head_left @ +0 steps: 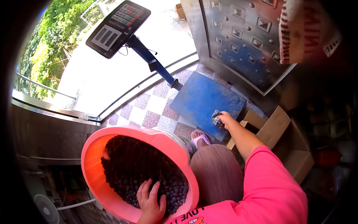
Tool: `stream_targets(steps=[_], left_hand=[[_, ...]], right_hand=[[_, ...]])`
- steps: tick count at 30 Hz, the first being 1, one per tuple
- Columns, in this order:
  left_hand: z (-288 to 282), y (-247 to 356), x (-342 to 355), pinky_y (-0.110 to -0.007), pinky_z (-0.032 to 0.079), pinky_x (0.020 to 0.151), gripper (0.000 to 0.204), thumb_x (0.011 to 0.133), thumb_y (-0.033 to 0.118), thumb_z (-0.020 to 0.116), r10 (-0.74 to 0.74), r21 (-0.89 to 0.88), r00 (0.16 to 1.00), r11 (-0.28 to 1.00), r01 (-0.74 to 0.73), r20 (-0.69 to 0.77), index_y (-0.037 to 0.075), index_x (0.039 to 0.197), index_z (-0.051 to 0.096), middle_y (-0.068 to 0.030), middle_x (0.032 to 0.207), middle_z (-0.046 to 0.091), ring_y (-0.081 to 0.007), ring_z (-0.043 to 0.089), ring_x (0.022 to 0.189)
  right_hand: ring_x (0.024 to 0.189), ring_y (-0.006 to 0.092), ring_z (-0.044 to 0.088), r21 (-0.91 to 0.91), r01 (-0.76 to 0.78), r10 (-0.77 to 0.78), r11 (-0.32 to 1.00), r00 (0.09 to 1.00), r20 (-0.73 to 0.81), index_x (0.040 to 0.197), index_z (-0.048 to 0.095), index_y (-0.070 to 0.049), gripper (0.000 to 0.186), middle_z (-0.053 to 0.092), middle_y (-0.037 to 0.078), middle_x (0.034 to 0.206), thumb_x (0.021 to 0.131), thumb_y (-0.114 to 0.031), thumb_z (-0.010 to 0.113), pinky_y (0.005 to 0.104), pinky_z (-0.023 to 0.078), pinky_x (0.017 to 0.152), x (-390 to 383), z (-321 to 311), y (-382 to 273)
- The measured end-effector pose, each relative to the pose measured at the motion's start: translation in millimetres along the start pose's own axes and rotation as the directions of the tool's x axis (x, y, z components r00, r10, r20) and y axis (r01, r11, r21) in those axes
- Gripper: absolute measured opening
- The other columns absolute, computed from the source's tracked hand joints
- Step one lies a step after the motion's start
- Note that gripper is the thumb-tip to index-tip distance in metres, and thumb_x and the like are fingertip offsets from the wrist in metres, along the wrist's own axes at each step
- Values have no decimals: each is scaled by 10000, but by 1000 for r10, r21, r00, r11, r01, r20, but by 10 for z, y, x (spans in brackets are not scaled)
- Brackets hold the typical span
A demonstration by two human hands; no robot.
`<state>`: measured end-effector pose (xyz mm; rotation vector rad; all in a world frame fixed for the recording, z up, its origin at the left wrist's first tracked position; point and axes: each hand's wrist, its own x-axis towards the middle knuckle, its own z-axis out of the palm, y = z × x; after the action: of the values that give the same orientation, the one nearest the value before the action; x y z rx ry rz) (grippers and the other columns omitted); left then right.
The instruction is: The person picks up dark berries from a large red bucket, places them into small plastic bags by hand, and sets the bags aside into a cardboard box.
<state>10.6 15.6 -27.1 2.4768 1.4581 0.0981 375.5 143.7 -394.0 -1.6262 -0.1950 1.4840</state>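
**One hand in a tub of dark fruit, the other at a blue scale**

From here, cardboard boxes with raised flaps (274,128) crowd the right edge of the flat blue scale platform (203,93), and the person's knee in ribbed brown cloth (216,175) stands between it and the wide pink plastic tub (89,168). That tub sits near and left, heaped with small round dark fruit (134,160). The left hand (151,203) lies on the fruit, fingers spread. The right hand (225,118) grips a crumpled grey wad (216,119) over the platform's near right part; I can't tell its material.

A blue post (162,71) rises from the platform's far left corner to a black display panel (118,28). Underneath runs a floor of white and speckled purple tiles (151,118). An embossed metal door (238,33) stands far right, a patterned cloth (298,37) hanging before it. Far left, bright ground and green foliage (48,56) show through the doorway.
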Motion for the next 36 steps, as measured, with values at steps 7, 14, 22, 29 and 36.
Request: stream_targets(steps=[7, 14, 22, 29, 36], left_hand=[[18, 34, 55, -468, 309, 972, 528, 665, 49, 613, 9, 23, 1000, 1000, -9, 24, 39, 1177, 488, -206, 1246, 417, -397, 379, 1157], [-38, 83, 64, -462, 314, 972, 512, 670, 44, 616, 19, 0, 999, 1000, -19, -25, 38, 1169, 503, -206, 1243, 424, -393, 389, 1152], [-73, 5, -77, -427, 332, 970, 490, 700, 109, 644, 37, -41, 998, 998, -39, -49, 84, 1176, 532, -173, 1253, 441, -352, 412, 1161], [-91, -38, -159, -428, 339, 976, 465, 717, 128, 637, 129, -42, 980, 990, -137, -149, 80, 1166, 528, -169, 1241, 457, -360, 409, 1170], [23, -126, -239, -419, 384, 910, 404, 707, 127, 626, 220, -20, 936, 972, -234, -275, 65, 1101, 557, -157, 1142, 529, -324, 486, 1088]], right_hand=[[845, 257, 617, -700, 115, -274, 705, 954, -119, 1038, 612, -71, 369, 642, 139, 931, 673, -120, 642, 334, 480, 746, 178, 65, -157], [819, 235, 599, -706, 232, -509, 669, 835, -208, 1013, 610, -56, 321, 621, 114, 899, 692, -81, 605, 325, 486, 724, -87, -154, -59], [690, 128, 572, 94, 213, -227, 973, 957, 182, 998, 578, -7, 196, 600, 42, 854, 805, -42, 584, 250, 488, 638, -1355, -219, 567], [696, 133, 571, 418, -80, -56, 905, 951, 305, 978, 591, -8, 183, 611, 43, 851, 800, -46, 587, 251, 484, 657, -2071, -410, 574], [695, 135, 571, 300, -37, -74, 953, 933, 352, 969, 595, -8, 177, 613, 43, 843, 797, -47, 588, 253, 483, 653, -2292, -247, 404]])
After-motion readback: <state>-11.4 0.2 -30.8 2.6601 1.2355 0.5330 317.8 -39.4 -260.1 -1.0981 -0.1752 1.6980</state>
